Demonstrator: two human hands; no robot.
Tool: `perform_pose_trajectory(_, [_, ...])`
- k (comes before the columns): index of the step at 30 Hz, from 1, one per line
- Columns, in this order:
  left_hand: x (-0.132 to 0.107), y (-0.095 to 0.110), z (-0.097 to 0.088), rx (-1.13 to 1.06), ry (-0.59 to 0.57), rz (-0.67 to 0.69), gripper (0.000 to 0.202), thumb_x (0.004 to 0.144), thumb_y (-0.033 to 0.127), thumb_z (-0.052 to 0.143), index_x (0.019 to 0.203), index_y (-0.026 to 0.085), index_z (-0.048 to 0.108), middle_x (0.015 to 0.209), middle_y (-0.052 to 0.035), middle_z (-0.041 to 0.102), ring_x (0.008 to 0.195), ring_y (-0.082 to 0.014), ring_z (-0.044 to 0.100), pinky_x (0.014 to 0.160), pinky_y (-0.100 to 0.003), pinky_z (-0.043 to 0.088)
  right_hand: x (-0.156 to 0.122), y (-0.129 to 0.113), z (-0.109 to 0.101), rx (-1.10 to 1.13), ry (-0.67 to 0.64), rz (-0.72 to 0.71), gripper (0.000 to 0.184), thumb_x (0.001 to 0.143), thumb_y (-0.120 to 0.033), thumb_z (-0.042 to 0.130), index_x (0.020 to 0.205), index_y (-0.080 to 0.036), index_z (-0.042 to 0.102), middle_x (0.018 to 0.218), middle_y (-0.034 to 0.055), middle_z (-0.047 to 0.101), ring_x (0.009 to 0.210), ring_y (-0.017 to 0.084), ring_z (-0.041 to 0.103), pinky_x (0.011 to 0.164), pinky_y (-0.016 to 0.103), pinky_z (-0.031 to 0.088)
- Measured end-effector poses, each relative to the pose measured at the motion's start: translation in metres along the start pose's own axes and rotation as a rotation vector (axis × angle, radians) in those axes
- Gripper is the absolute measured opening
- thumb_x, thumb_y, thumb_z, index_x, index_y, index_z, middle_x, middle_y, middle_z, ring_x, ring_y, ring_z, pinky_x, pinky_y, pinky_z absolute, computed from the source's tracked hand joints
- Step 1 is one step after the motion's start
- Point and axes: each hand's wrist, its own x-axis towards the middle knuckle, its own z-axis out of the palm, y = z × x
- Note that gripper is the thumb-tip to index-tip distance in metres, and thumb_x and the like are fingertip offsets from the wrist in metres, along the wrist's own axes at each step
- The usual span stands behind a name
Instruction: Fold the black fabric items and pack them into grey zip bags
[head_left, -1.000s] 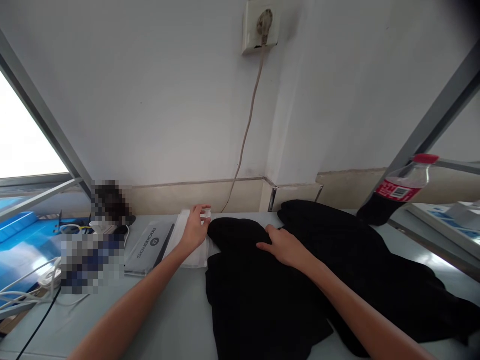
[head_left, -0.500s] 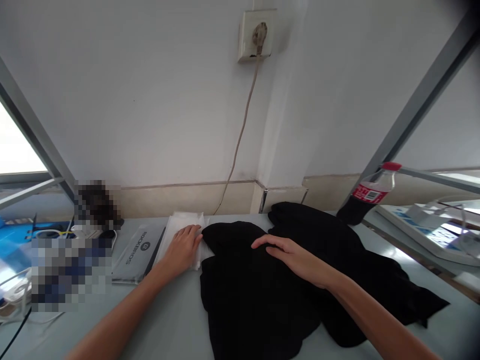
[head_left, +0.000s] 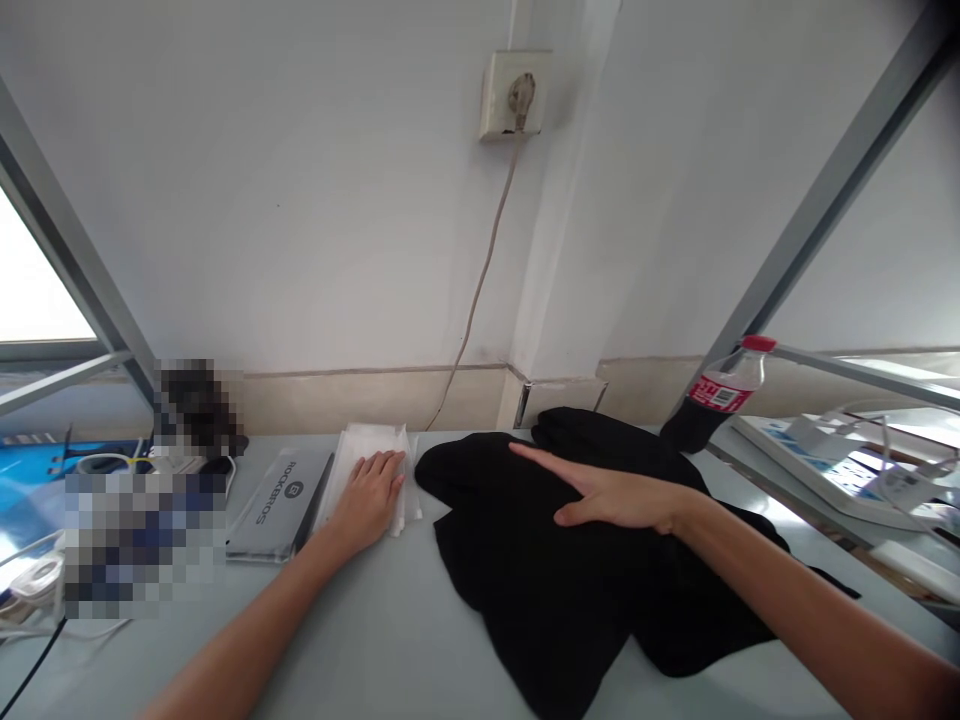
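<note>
My left hand (head_left: 369, 497) rests palm down on a stack of clear plastic bags (head_left: 367, 442), its fingers stretched out. Left of the stack lies a grey packet printed ROCKBROS (head_left: 271, 505). Over a black cloth item (head_left: 525, 580), my right hand (head_left: 600, 490) lies flat with fingers extended and the thumb apart, touching the fabric. More black cloth (head_left: 600, 435) is bunched behind and to the right of it; where one piece ends and another begins I cannot tell. Neither hand grips anything visible.
A cola bottle with a red cap (head_left: 716, 395) stands at the back right by a slanted metal post. Cables and a white charger (head_left: 37, 580) lie at the left. A cord hangs from a wall socket (head_left: 517, 95). A white-framed tray (head_left: 825, 470) stands at far right.
The black cloth under my right hand has shifted to the right and turned, its lower end narrowing. My right hand has moved right and flattened, thumb spread. My left hand stays on the bags.
</note>
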Motion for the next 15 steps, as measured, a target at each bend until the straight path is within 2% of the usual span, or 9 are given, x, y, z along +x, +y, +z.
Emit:
perform_pose_trajectory(3, [-0.001, -0.001, -0.001, 0.004, -0.001, 0.014, 0.044, 0.110, 0.034, 0.026, 0.146, 0.021, 0.048, 0.144, -0.0135, 0.058, 0.137, -0.0295, 0.051, 0.119, -0.057, 0.033, -0.020, -0.005, -0.037, -0.110, 0.138, -0.068, 0.095, 0.087, -0.046, 0.069, 0.165, -0.041, 0.015, 0.173, -0.0044, 0.021, 0.157, 0.030, 0.025, 0.125, 0.043, 0.029])
perform_pose_trajectory(6, [-0.002, -0.003, -0.001, 0.006, -0.017, 0.020, 0.044, 0.110, 0.033, 0.026, 0.147, 0.021, 0.047, 0.144, -0.0131, 0.057, 0.137, -0.0287, 0.051, 0.119, -0.056, 0.033, -0.046, 0.011, -0.069, -0.221, 0.360, -0.046, 0.091, 0.091, -0.058, 0.062, 0.165, -0.043, 0.011, 0.175, -0.0029, 0.016, 0.156, 0.034, 0.026, 0.120, 0.045, 0.037])
perform_pose_trajectory(8, [-0.002, -0.004, -0.001, 0.003, -0.020, 0.018, 0.044, 0.110, 0.033, 0.027, 0.147, 0.021, 0.047, 0.145, -0.0130, 0.057, 0.137, -0.0290, 0.051, 0.119, -0.055, 0.033, -0.063, 0.039, -0.081, -0.273, 0.447, 0.028, 0.088, 0.093, -0.059, 0.058, 0.166, -0.041, 0.011, 0.175, 0.0003, 0.015, 0.156, 0.034, 0.026, 0.113, 0.040, 0.042])
perform_pose_trajectory(10, [-0.002, -0.005, 0.000, -0.003, -0.015, 0.014, 0.044, 0.110, 0.035, 0.028, 0.146, 0.021, 0.048, 0.145, -0.0132, 0.057, 0.138, -0.0293, 0.050, 0.119, -0.056, 0.033, -0.075, 0.078, -0.083, -0.252, 0.510, 0.123, 0.083, 0.096, -0.058, 0.054, 0.166, -0.037, 0.015, 0.174, 0.0058, 0.017, 0.155, 0.033, 0.029, 0.107, 0.038, 0.045])
perform_pose_trajectory(13, [-0.001, -0.003, -0.001, -0.006, -0.014, 0.012, 0.044, 0.110, 0.035, 0.028, 0.147, 0.022, 0.048, 0.146, -0.0132, 0.057, 0.139, -0.0289, 0.050, 0.119, -0.055, 0.033, -0.085, 0.142, -0.075, -0.140, 0.455, 0.302, 0.082, 0.091, -0.058, 0.061, 0.163, -0.029, 0.032, 0.169, 0.0163, 0.030, 0.148, 0.040, 0.040, 0.100, 0.043, 0.050])
perform_pose_trajectory(15, [0.000, -0.002, -0.002, 0.000, -0.021, 0.013, 0.044, 0.110, 0.035, 0.028, 0.147, 0.022, 0.048, 0.145, -0.0126, 0.057, 0.139, -0.0284, 0.049, 0.119, -0.054, 0.033, -0.088, 0.175, -0.070, -0.121, 0.443, 0.344, 0.079, 0.089, -0.061, 0.062, 0.160, -0.032, 0.040, 0.166, 0.0133, 0.037, 0.146, 0.042, 0.043, 0.102, 0.049, 0.051])
